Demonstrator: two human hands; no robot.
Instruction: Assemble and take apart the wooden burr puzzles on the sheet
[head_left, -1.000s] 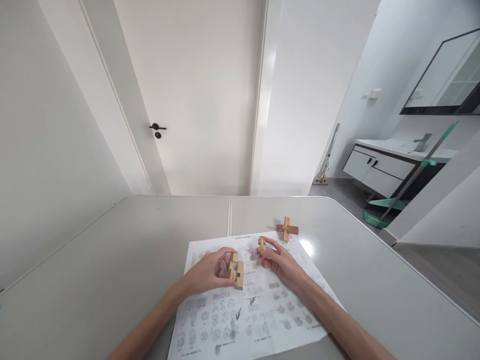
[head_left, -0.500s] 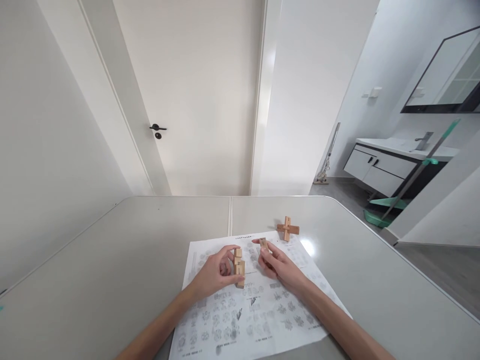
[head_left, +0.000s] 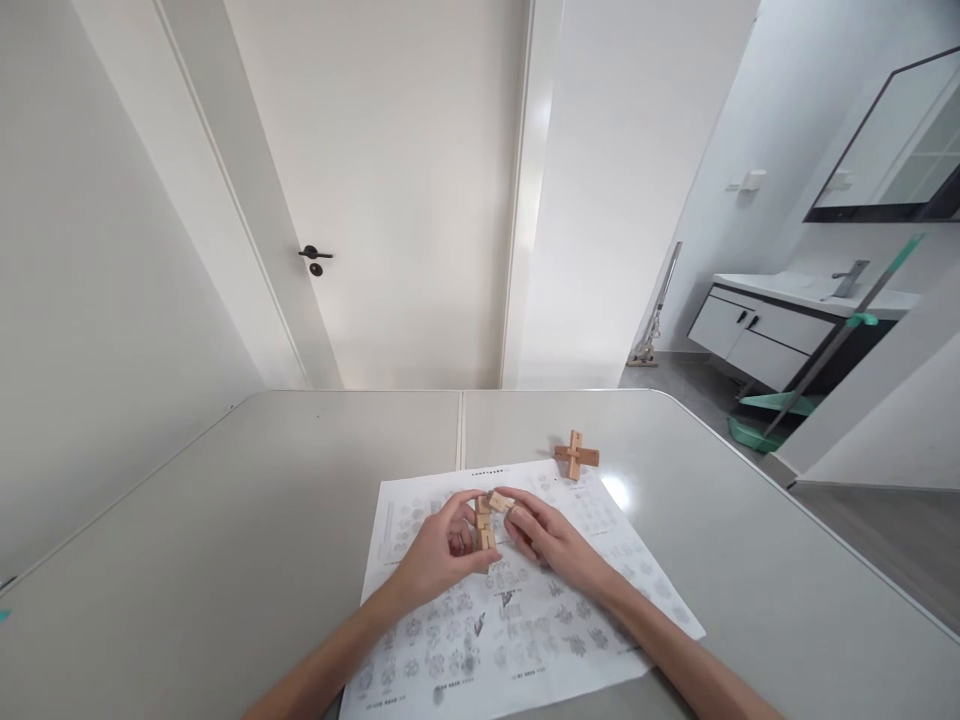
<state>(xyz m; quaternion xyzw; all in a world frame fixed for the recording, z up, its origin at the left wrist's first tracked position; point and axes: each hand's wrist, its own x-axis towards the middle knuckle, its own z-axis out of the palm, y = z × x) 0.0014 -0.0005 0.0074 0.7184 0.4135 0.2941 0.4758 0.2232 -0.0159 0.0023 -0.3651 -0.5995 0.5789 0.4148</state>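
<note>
One pale, notched block [head_left: 484, 522] sits pinched between left-hand fingers [head_left: 472, 562]; right-hand fingers [head_left: 526, 521] pinch a small, tilted wooden piece [head_left: 500, 502].

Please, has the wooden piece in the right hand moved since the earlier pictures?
Yes. Judged against the wooden cross, the wooden piece in the right hand has moved to the left, nearer to the blocks in the left hand.

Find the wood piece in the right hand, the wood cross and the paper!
Wood piece [head_left: 500, 502]: head view, its visible face.
Wood cross [head_left: 576, 455]: head view, its middle.
Paper [head_left: 526, 606]: head view, its printed side.
</note>
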